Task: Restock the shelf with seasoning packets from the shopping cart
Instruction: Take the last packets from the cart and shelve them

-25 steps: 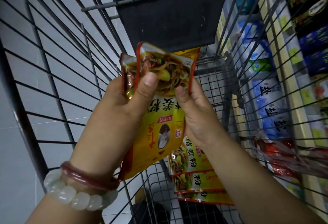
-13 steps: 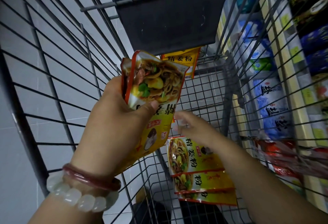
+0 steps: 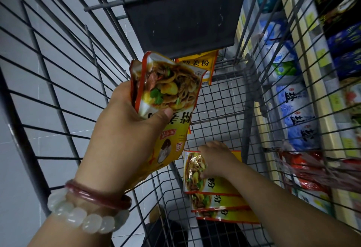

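My left hand (image 3: 125,129) grips a small stack of yellow seasoning packets (image 3: 168,94) with a noodle picture, held upright over the shopping cart (image 3: 58,82). My right hand (image 3: 214,158) is down on the cart's floor, fingers curled onto the top packet (image 3: 195,170) of a pile of several like packets (image 3: 220,207). Whether it has lifted that packet I cannot tell. One more yellow packet (image 3: 201,64) lies at the far end of the cart, under the dark child-seat flap (image 3: 185,17).
The cart's wire walls rise on the left and right. Beyond the right wall stands the shelf (image 3: 332,98) with blue and white salt bags (image 3: 297,113), dark packets above and red packets (image 3: 304,170) lower down. Grey floor tiles lie to the left.
My right hand let go of the held stack and dropped to the pile on the cart floor. My left hand kept the stack and tilted it a little to the left.
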